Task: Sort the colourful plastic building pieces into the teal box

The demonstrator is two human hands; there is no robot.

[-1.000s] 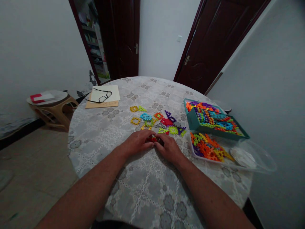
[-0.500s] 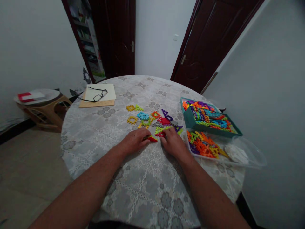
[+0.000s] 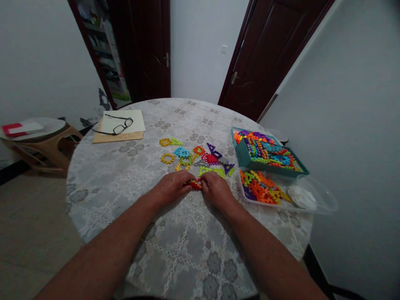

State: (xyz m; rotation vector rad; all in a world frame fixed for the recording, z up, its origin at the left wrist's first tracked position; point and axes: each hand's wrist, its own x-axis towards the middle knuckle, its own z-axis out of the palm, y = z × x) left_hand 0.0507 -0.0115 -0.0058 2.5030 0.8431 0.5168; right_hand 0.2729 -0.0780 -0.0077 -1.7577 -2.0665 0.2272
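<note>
Near the middle of the round table [image 3: 187, 227], my left hand [image 3: 173, 188] pinches red and yellow-green plastic pieces [image 3: 196, 184]. The fingers of my right hand [image 3: 216, 189] close on the right end of the same red pieces, so both hands meet there. How the pieces join is too small to tell. Just beyond the hands lie loose notched pieces: a blue one [image 3: 182, 152], an orange one [image 3: 198, 150], a red one [image 3: 210, 158], a yellow ring [image 3: 167, 158] and several green and purple ones.
At the right stand a teal box [image 3: 245, 156] of colourful pieces and a clear plastic tray [image 3: 259, 203] with orange, yellow and purple pieces. Black glasses [image 3: 119, 129] rest on papers [image 3: 138, 120] at the back left. A stool [image 3: 56, 139] stands left of the table.
My right hand has moved left to my left hand, bringing its red piece against the pieces held there. The whole view has shifted slightly.
</note>
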